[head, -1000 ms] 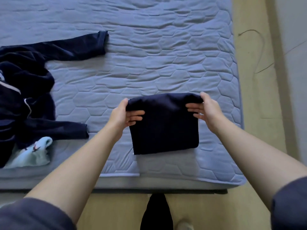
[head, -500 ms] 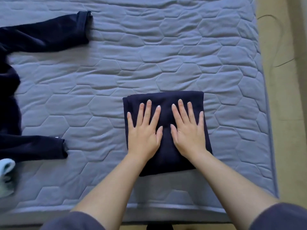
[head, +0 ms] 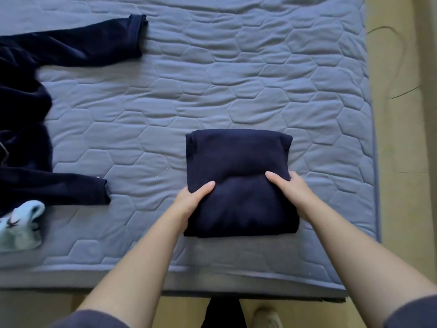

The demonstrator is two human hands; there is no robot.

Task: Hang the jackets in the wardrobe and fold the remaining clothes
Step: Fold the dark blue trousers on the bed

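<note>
A folded navy garment (head: 238, 159) lies as a thick square near the front right of the grey-blue quilted mattress (head: 212, 79). My left hand (head: 189, 202) grips its left side, thumb on top and fingers tucked under the edge. My right hand (head: 290, 188) grips the right side the same way. A second navy garment (head: 35, 114) lies spread out at the left, one sleeve reaching toward the middle of the bed. A light blue sock (head: 21, 223) sits at the front left, beside that garment's lower sleeve.
The mattress's front edge (head: 212, 282) runs just before my arms, with tan floor (head: 402, 138) to the right. A thin dark cable (head: 399, 67) curls on that floor. My foot (head: 267, 316) shows below the bed edge.
Both hands were pressing flat on top of the folded garment half a second ago. They have since slid out to its left and right sides and taken hold of it there.
</note>
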